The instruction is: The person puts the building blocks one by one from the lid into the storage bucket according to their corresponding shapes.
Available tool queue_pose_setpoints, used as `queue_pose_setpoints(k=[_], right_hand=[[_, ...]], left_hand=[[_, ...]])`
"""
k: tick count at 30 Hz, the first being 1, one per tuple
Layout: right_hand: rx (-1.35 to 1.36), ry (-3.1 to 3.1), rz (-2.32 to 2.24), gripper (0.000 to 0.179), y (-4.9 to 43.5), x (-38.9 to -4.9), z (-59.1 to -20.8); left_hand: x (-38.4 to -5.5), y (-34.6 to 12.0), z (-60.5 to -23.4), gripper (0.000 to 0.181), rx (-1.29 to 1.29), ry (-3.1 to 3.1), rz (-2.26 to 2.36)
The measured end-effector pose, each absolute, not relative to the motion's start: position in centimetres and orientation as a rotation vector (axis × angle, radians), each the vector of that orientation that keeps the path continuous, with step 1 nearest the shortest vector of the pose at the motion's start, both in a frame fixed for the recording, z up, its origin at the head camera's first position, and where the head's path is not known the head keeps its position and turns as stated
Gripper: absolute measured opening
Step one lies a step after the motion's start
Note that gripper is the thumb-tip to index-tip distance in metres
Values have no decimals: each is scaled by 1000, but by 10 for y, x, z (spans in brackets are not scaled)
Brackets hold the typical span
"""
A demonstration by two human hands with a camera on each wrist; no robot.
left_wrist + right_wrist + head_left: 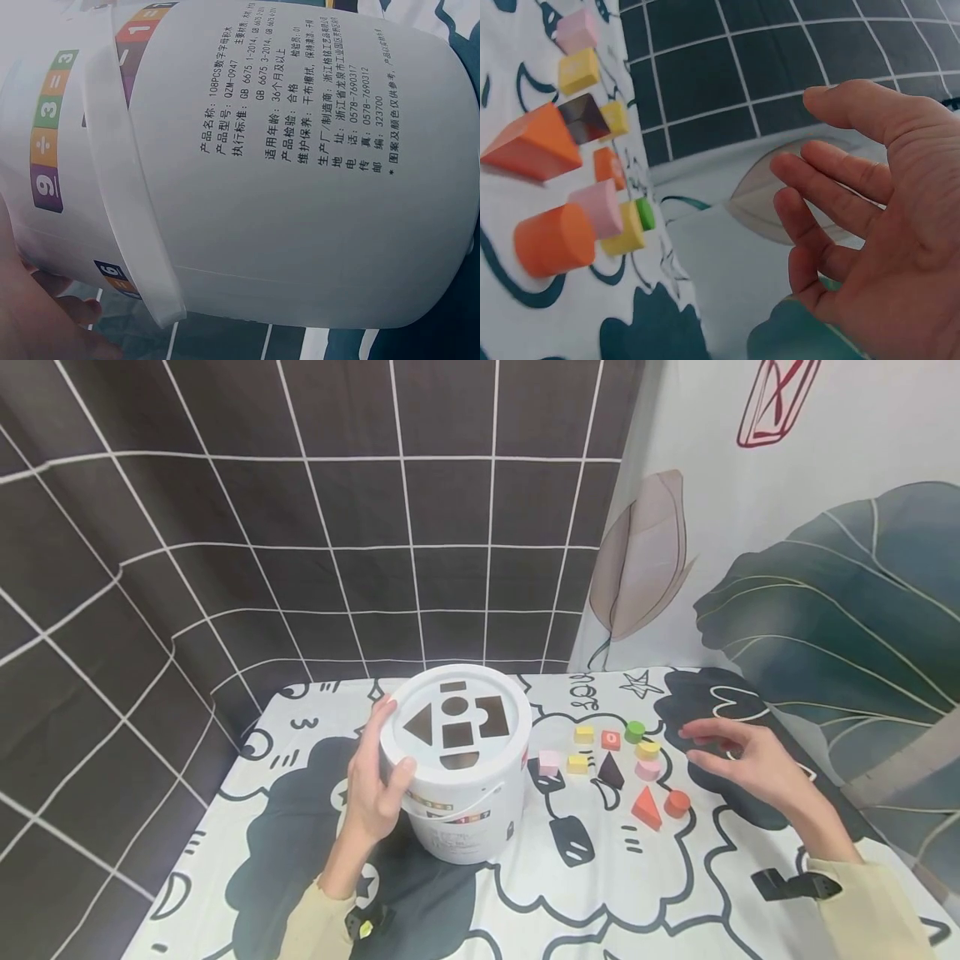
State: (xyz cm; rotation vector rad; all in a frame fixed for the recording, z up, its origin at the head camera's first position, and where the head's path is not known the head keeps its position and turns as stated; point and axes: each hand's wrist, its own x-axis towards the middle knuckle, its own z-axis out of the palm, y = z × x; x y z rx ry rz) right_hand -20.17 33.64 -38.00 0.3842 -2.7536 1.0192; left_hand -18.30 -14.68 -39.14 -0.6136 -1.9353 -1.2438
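Note:
A white lidded bucket stands upright on the patterned cloth. Cut into its lid are several shaped holes, among them a triangle, a circle and a half-round. My left hand holds the bucket at the lid's left edge, thumb at the front and fingers along the side. The left wrist view shows the bucket's printed label and thin handle. My right hand hovers with bent, relaxed fingers, holding nothing, right of several loose blocks. Closest to it are an orange cylinder, a yellow block and a pink block.
Between bucket and right hand also lie an orange triangular block, a dark block, a green block and a red block marked 0. A dark gridded curtain hangs behind the table.

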Motion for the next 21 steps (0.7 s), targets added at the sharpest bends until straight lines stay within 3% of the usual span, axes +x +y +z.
queue_pose_setpoints(k=[21], right_hand=[[317,-2788,1121,44,350,-194,-437]], left_hand=[[-183,-147,-393,70,-608,-1931,-1235]])
